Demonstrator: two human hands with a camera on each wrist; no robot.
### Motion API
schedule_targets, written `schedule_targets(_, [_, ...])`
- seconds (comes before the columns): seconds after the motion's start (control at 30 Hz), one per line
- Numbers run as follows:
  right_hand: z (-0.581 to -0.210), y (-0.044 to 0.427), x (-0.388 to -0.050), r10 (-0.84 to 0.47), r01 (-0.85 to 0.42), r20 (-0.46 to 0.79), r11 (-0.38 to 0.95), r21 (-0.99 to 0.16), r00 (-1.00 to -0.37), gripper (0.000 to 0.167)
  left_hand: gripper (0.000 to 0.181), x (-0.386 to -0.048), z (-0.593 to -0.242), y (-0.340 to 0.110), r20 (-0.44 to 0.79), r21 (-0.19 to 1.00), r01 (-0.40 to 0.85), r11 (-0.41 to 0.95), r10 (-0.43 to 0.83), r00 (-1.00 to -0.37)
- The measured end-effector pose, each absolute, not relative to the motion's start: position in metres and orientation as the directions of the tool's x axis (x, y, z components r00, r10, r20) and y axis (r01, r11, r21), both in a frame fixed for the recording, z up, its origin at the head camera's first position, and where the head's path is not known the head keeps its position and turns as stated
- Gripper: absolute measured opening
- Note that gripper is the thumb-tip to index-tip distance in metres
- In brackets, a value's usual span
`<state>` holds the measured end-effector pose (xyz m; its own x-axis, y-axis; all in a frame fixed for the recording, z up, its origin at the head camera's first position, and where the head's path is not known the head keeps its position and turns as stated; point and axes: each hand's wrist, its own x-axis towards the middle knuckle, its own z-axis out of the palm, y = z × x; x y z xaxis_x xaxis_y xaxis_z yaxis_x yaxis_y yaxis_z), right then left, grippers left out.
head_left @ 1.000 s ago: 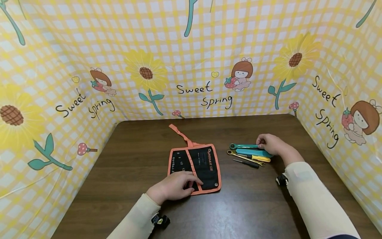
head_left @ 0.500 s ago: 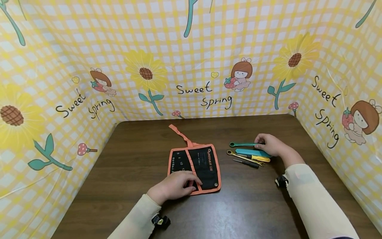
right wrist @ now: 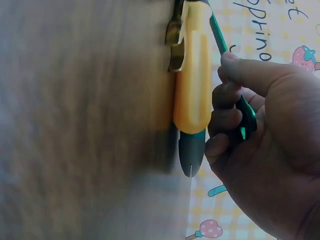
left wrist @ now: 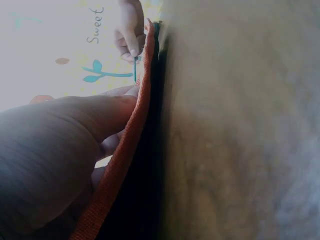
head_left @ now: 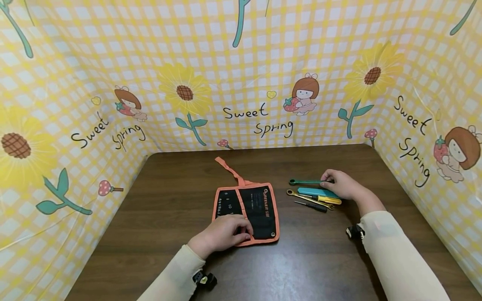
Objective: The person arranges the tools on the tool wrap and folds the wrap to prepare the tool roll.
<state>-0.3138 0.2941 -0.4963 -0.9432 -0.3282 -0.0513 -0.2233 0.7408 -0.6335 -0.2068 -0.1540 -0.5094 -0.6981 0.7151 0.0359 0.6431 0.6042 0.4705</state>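
Observation:
A black tool pouch [head_left: 260, 213] with orange edging lies on the table, printed with numbers. My left hand [head_left: 226, 232] is over its near left part, thumb and curled fingers pinching at the orange edging [left wrist: 132, 130]. At the right, my right hand [head_left: 340, 184] grips a green ratchet wrench [head_left: 305, 182], its ring end pointing left. In the right wrist view, fingers curl round the wrench [right wrist: 245, 112]. Just below it lie a teal tool [head_left: 312, 192], a yellow-handled tool [head_left: 329, 200], a gold wrench [head_left: 291, 192] and a small black screwdriver [head_left: 316, 206].
The brown wooden table [head_left: 165, 200] is enclosed by a yellow checked cloth [head_left: 233, 75] at the back and sides. An orange strap [head_left: 229, 168] extends from the pouch's far edge. Each wrist wears a black camera [head_left: 205, 280].
The green wrench has come away from the teal tool and tilted in my right hand, which shifted slightly left. My left fingers have curled in closer to the thumb on the pouch.

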Motion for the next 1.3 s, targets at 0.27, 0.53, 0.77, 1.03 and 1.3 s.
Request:
schedule_targets(0.27, [-0.490, 0.289, -0.299, -0.298, -0.215, -0.015, 0.722, -0.658, -0.954, 0.017, 0.009, -0.206, -0.508, -0.152, 0.061, 0.459, 0.657, 0.598, 0.716, -0.695])
schedule_targets(0.53, [-0.485, 0.281, -0.283, -0.273, -0.224, 0.035, 0.702, -0.676, -0.961, 0.021, 0.010, -0.204, -0.508, -0.151, 0.068, 0.461, 0.657, 0.597, 0.714, -0.697])
schedule_targets(0.77, [-0.479, 0.272, -0.268, -0.283, -0.248, 0.064, 0.685, -0.685, -0.957, 0.017, 0.014, -0.203, -0.507, -0.151, 0.076, 0.487, 0.653, 0.580, 0.716, -0.694])
schedule_targets(1.03, [-0.470, 0.257, -0.250, -0.320, -0.261, 0.056, 0.649, -0.715, -0.946, 0.013, 0.014, -0.203, -0.508, -0.150, 0.093, 0.519, 0.643, 0.562, 0.711, -0.697])
schedule_targets(1.3, [-0.460, 0.243, -0.235, -0.374, -0.299, 0.061, 0.621, -0.724, -0.925, 0.011, 0.013, -0.203, -0.508, -0.150, 0.134, 0.533, 0.651, 0.540, 0.706, -0.695])
